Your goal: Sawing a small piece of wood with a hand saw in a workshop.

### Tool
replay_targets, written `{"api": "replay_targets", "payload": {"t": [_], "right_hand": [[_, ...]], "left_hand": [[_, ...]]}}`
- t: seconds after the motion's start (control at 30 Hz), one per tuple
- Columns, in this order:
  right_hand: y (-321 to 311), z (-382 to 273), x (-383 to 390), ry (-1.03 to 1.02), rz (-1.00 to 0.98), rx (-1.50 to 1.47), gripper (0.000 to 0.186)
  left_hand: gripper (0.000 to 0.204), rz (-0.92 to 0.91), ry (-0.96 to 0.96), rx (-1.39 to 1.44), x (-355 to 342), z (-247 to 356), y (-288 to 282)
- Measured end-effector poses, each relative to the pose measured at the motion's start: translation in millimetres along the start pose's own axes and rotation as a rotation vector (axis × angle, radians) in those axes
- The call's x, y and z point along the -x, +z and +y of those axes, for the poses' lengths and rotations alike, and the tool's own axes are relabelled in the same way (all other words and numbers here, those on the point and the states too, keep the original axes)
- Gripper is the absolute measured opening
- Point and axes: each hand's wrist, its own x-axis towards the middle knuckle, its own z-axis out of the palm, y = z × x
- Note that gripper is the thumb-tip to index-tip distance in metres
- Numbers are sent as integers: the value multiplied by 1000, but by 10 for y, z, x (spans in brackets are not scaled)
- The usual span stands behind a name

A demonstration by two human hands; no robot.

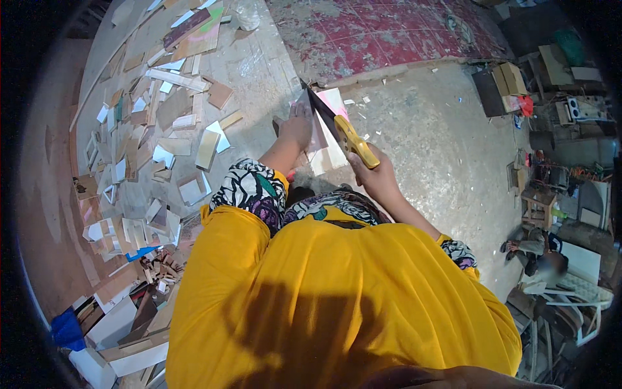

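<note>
My right hand (377, 172) is wrapped round the yellow handle of a handsaw (350, 137). From the handle, the dark blade slants up and left, across a pale pink-and-white board (332, 154). Left of the blade, my left hand (298, 127) lies with its fingers stretched forward on the board, close beside the saw. The blade's far tip reaches the edge of the large worktable (262, 65). Where the teeth meet the board cannot be made out.
Many wood and board offcuts (173, 107) are strewn over the worktable at left. A red, dusty patch of floor (389, 39) lies ahead. At right are cardboard boxes (510, 79), a wooden stool (539, 206), and another person (549, 264) near a white frame (586, 318).
</note>
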Motion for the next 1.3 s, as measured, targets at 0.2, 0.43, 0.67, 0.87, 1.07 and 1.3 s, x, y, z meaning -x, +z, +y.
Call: {"api": "replay_targets", "payload": {"t": [0.2, 0.43, 0.67, 0.87, 1.07, 1.3], "right_hand": [[-194, -569, -500, 95, -100, 121, 26], [-162, -974, -886, 200, -192, 119, 23], [27, -712, -1154, 280, -156, -8, 20], [55, -510, -806, 179, -170, -105, 18], [53, -395, -719, 168, -83, -202, 19], [81, 217, -1306, 166, -99, -231, 16]], "left_hand": [[77, -36, 29, 106, 122, 45, -178], [84, -63, 30, 67, 178, 12, -204], [79, 13, 66, 114, 131, 25, -129], [73, 101, 36, 60, 26, 58, 16], [74, 48, 57, 57, 96, 40, -90], [86, 30, 64, 86, 43, 62, -49]]}}
